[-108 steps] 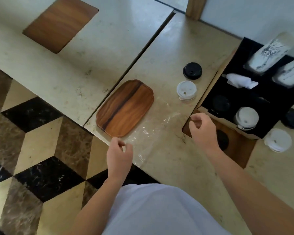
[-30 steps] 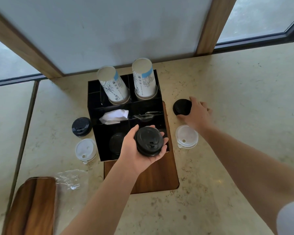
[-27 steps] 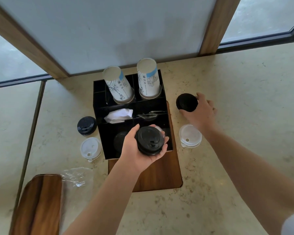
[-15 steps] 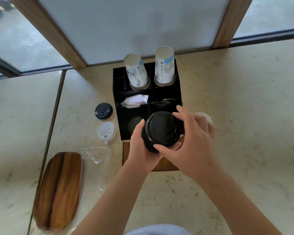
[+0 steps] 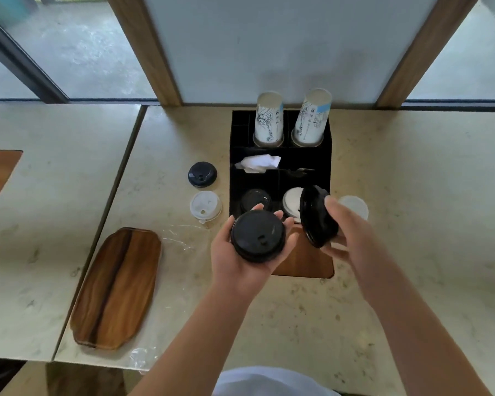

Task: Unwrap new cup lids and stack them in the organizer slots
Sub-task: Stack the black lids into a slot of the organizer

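Observation:
My left hand (image 5: 240, 257) cradles a stack of black lids (image 5: 257, 236) just in front of the black organizer (image 5: 280, 155). My right hand (image 5: 345, 230) grips a second stack of black lids (image 5: 316, 215), tilted on edge beside the organizer's front right corner. The organizer's front slots hold black lids (image 5: 255, 199) on the left and white lids (image 5: 292, 202) on the right. A white lid stack (image 5: 355, 205) sits on the counter behind my right hand.
A black lid stack (image 5: 202, 174) and a white lid stack (image 5: 205, 206) sit left of the organizer. Two paper cup stacks (image 5: 269, 121) stand in its back slots, with a napkin (image 5: 259, 163) in the middle. A wooden tray (image 5: 116, 287) and clear plastic wrap (image 5: 180, 238) lie at left.
My right hand picked up the black lid stack from the counter, brought it to the stack in my left hand, and now holds it tilted apart to the right.

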A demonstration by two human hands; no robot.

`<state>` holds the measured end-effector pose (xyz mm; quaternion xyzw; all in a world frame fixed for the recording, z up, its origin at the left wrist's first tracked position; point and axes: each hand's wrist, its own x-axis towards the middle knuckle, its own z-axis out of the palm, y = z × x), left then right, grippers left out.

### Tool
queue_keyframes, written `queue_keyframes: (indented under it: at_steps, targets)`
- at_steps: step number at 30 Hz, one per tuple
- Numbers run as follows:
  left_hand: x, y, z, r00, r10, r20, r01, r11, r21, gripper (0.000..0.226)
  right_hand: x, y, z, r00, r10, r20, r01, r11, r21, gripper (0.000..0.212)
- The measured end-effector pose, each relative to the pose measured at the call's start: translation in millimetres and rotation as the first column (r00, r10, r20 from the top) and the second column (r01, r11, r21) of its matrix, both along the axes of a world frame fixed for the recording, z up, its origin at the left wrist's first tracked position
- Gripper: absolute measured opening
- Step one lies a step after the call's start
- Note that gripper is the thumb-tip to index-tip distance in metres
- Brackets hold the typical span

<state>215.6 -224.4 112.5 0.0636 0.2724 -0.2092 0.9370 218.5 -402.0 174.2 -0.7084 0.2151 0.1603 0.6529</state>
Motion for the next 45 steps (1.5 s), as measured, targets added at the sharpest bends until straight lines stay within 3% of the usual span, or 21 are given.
queue_keyframes:
  at_steps: [3, 5, 7, 8, 9, 11, 13, 16, 23, 31, 38, 42, 45]
  targets:
    - [-6, 13, -4, 0.999, 0.032, -0.021, -0.033, 0.999, -0.039, 0.048, -6, 10, -1, 0.997, 0.057, -0.055, -0.042, 0.971, 0.235, 0.047]
    - [-8, 19, -6, 0.999, 0.05, -0.018, -0.051, 0.998, -0.028, 0.047, -9, 23, -3, 0.992, 0.101, -0.07, -0.082, 0.97, 0.23, 0.055]
    - [-11, 23, -6, 0.997, 0.072, -0.002, -0.072, 0.996, 0.049, 0.046, -12, 40, -7, 0.994, 0.108, -0.01, -0.108, 0.994, 0.019, 0.06]
    - [-12, 25, -8, 0.996, 0.092, 0.01, -0.093, 0.987, 0.128, 0.045, -13, 50, -11, 0.987, 0.142, 0.079, -0.125, 0.974, -0.188, 0.066]
    - [-12, 27, -10, 0.992, 0.121, 0.025, -0.123, 0.968, 0.219, 0.045, -15, 59, -14, 0.959, 0.219, 0.18, -0.123, 0.894, -0.43, 0.072]
    - [-14, 31, -14, 0.983, 0.177, 0.048, -0.182, 0.918, 0.353, 0.047, -21, 82, -18, 0.84, 0.458, 0.291, -0.046, 0.595, -0.803, 0.082]
    - [-14, 35, -15, 0.98, 0.192, 0.046, -0.194, 0.891, 0.411, 0.052, -23, 101, -19, 0.751, 0.586, 0.305, 0.025, 0.437, -0.899, 0.085]
    - [-14, 43, -12, 0.989, 0.148, 0.025, -0.146, 0.911, 0.385, 0.056, -18, 119, -24, 0.725, 0.627, 0.284, 0.006, 0.407, -0.913, 0.08]
    - [-4, 64, -13, 0.992, 0.124, -0.003, -0.122, 0.977, 0.177, 0.052, -3, 132, -33, 0.691, 0.682, 0.238, -0.055, 0.378, -0.924, 0.081]
    - [14, 82, -20, 0.999, 0.051, 0.0, -0.051, 0.998, -0.027, 0.053, 17, 127, -44, 0.636, 0.746, 0.196, -0.155, 0.373, -0.915, 0.069]
    - [27, 107, -37, 0.998, -0.05, -0.035, 0.045, 0.99, -0.136, 0.056, 50, 138, -49, 0.556, 0.82, 0.133, -0.39, 0.399, -0.83, 0.069]
    - [35, 125, -47, 0.994, -0.096, -0.045, 0.086, 0.979, -0.184, 0.06, 73, 151, -55, 0.469, 0.879, 0.09, -0.539, 0.365, -0.759, 0.071]
    - [45, 137, -51, 0.995, -0.055, -0.086, 0.041, 0.987, -0.154, 0.054, 103, 161, -62, 0.462, 0.886, 0.039, -0.722, 0.401, -0.565, 0.076]
